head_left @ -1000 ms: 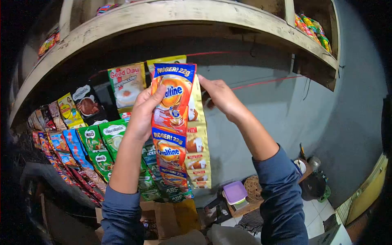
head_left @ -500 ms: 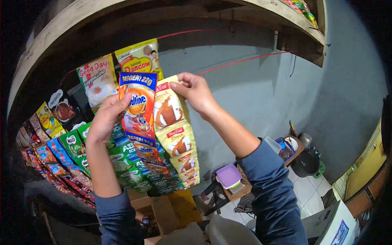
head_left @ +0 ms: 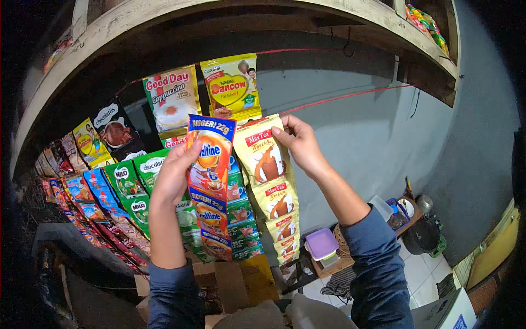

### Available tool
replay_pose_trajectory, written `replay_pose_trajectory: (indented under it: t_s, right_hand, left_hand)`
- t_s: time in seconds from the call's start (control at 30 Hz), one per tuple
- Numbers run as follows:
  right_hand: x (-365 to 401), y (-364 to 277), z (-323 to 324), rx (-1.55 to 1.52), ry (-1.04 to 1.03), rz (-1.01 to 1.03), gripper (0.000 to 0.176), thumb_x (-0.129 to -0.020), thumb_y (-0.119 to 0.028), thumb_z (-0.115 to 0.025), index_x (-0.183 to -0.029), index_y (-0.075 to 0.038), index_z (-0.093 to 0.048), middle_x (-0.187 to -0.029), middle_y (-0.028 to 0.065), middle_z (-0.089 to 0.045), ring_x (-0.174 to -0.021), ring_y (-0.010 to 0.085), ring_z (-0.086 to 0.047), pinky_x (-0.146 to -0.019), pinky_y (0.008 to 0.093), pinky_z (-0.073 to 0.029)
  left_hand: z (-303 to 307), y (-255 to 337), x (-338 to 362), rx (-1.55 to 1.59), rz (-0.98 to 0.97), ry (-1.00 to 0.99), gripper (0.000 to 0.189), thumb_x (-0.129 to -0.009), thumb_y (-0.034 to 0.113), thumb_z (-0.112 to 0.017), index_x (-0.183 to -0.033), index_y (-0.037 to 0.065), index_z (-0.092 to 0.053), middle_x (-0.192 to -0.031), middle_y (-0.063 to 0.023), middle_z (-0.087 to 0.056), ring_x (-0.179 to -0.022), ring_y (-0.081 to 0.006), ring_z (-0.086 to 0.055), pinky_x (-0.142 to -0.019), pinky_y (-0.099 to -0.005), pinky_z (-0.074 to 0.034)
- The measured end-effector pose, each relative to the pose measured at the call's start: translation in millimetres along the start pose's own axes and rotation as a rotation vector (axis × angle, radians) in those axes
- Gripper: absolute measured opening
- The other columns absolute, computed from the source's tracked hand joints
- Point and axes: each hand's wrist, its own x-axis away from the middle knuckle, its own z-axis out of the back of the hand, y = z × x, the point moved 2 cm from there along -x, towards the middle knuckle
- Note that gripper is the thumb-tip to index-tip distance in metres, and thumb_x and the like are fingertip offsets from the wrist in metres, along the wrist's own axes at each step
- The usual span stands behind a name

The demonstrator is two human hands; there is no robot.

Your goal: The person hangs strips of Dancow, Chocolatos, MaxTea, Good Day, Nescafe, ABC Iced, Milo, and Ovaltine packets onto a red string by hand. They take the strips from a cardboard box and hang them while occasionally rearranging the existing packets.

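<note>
My left hand [head_left: 173, 176] pinches the side of a blue-and-orange strip of Ovaltine sachets [head_left: 212, 174], which hangs down in several joined packets. Its fingers behind the strip are hidden. With thumb and bent fingers, my right hand [head_left: 303, 147] grips the top right corner of a cream strip of MaxTea sachets [head_left: 265, 164], close to the lower red string [head_left: 350, 99]. The two strips are side by side, the Ovaltine nearer to me. Green ABC sachets [head_left: 241, 211] hang partly hidden behind the Ovaltine strip.
Good Day [head_left: 173, 101] and Dancow sachets [head_left: 230, 82] hang higher up; Milo sachets [head_left: 125, 178] and others hang leftward. Above is a wooden shelf [head_left: 263, 12]. An open cardboard box [head_left: 230, 282] stands below. A purple-lidded container [head_left: 322, 243] and a black basin [head_left: 422, 233] sit lower right.
The view has shifted, so hands and strips appear further right and lower. A gap has opened between the Ovaltine and MaxTea strips, which overlapped before. Both hands keep their hold.
</note>
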Motion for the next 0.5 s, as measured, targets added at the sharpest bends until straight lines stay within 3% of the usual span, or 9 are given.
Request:
replay_pose_trajectory:
  t_s: [0.07, 0.13, 0.27, 0.37, 0.5]
  right_hand:
    - [1, 1, 0, 0.07, 0.034, 0.02, 0.016, -0.076, -0.014, -0.059, -0.085, 0.0, -0.057, -0.079, 0.0068, -0.055, -0.067, 0.011, -0.051, -0.061, 0.0244, -0.042]
    - [3, -6, 0, 0.309, 0.236, 0.197, 0.017, -0.073, -0.015, -0.062, -0.082, -0.001, -0.06, -0.08, 0.0083, -0.05, -0.065, 0.0144, -0.049, -0.061, 0.0259, -0.042]
    - [-4, -19, -5, 0.402, 0.367, 0.144, 0.016, -0.07, -0.015, -0.065, -0.079, -0.002, -0.062, -0.075, 0.0097, -0.048, -0.063, 0.0183, -0.048, -0.059, 0.0284, -0.041]
    - [-6, -19, -9, 0.498, 0.399, 0.154, 0.017, -0.069, -0.015, -0.066, -0.078, -0.002, -0.061, -0.073, 0.0116, -0.05, -0.062, 0.0212, -0.05, -0.058, 0.0305, -0.041]
    - [4, -13, -9, 0.432, 0.404, 0.194, 0.016, -0.07, -0.013, -0.064, -0.076, 0.0, -0.058, -0.075, 0.0158, -0.054, -0.064, 0.0278, -0.055, -0.059, 0.0346, -0.043]
  left_hand:
    - [-2, -11, -3, 0.029, 0.004, 0.007, 0.03, -0.087, 0.026, -0.046, -0.102, 0.001, -0.052, -0.094, -0.0053, -0.059, -0.083, -0.01, -0.057, -0.075, -0.0243, -0.044]
    - [-10, -17, -5, 0.163, -0.021, -0.054, 0.029, -0.087, 0.025, -0.045, -0.101, 0.001, -0.052, -0.095, -0.0055, -0.059, -0.084, -0.0107, -0.057, -0.076, -0.0255, -0.044]
    - [-21, -18, -9, 0.334, -0.076, -0.017, 0.028, -0.088, 0.023, -0.044, -0.103, 0.001, -0.05, -0.099, -0.0069, -0.057, -0.086, -0.0123, -0.056, -0.079, -0.0278, -0.045]
    - [-27, -21, -10, 0.311, -0.118, 0.073, 0.039, -0.089, 0.028, -0.039, -0.115, -0.001, -0.041, -0.108, -0.0117, -0.053, -0.092, -0.0194, -0.054, -0.077, -0.0324, -0.045]
    - [-43, -28, 0, 0.298, -0.176, 0.16, 0.035, -0.089, 0.027, -0.04, -0.111, 0.0, -0.044, -0.108, -0.0087, -0.052, -0.094, -0.0164, -0.053, -0.082, -0.0312, -0.042]
